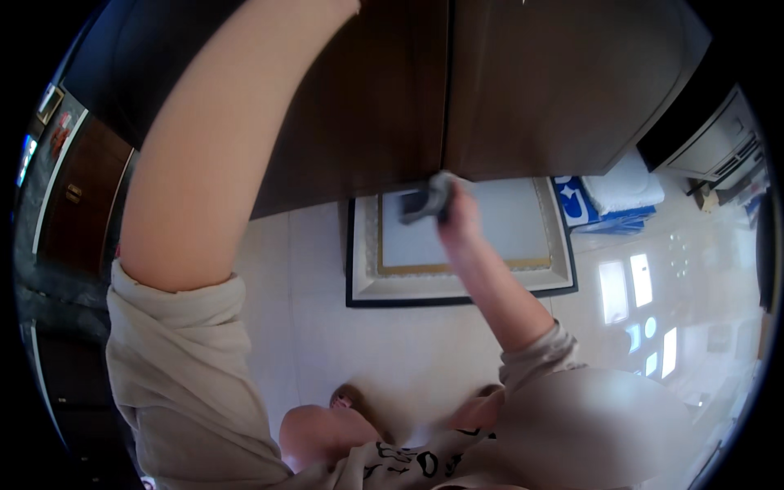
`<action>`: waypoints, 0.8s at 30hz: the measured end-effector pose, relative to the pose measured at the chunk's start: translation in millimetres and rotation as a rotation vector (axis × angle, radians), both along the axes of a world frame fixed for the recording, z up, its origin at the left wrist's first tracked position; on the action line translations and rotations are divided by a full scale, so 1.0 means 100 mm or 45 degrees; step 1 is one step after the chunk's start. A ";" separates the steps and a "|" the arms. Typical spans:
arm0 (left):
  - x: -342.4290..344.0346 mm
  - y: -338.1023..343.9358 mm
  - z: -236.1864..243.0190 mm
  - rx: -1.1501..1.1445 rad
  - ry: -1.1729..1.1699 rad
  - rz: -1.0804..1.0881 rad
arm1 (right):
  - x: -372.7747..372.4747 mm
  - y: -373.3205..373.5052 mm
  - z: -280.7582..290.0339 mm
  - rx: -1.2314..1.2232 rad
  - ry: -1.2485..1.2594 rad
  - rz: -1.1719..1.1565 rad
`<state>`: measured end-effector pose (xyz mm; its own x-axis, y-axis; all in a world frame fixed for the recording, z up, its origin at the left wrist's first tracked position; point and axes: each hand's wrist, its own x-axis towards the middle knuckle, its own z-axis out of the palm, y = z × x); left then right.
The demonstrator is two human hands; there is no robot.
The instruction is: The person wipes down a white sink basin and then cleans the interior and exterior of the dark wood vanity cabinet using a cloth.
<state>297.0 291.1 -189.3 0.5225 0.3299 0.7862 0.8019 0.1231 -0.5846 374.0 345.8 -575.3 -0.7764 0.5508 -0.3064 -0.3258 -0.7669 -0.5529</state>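
Clasping what looks like a crumpled grey cloth (433, 199), the right hand (461, 217) holds it near the dark brown wooden cabinet (531, 90). How much is done or left cannot be judged. The cloth juts leftward from the fist; the left hand is out of frame, its grip untellable.

Dim cabinet doors (555, 90), white glare on glossy floor (392, 343), blurred grey item (428, 201), bent edges, black rim

The frame (425, 285) is below the cabinet (539, 90), left of folded cloth (625, 192).
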 end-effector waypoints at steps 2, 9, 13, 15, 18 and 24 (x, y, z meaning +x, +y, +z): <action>0.00 -0.01 0.03 0.004 -0.029 -0.037 | 0.16 0.66 0.08 -0.010 -0.095 -0.348; 0.13 0.08 -0.01 0.035 -0.087 -0.057 | 0.32 0.99 1.38 1.630 -0.269 -1.102; 0.14 -0.10 0.02 0.037 -0.090 0.049 | 0.03 0.25 1.47 2.130 -0.022 -1.122; 0.15 -0.11 -0.01 0.084 -0.033 0.133 | 0.11 0.17 1.27 2.138 0.041 -0.982; 0.11 -0.19 -0.21 0.098 0.020 0.339 | 0.23 0.17 1.02 2.050 0.059 -0.846; -0.03 -0.36 -0.46 0.357 -0.090 0.408 | 0.56 0.30 0.78 1.761 0.014 -0.568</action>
<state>293.9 255.3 -235.2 0.3701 0.2357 0.8986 0.7340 0.5187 -0.4383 429.7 375.7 -497.4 -0.4638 0.5865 0.6640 -0.3986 0.5313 -0.7476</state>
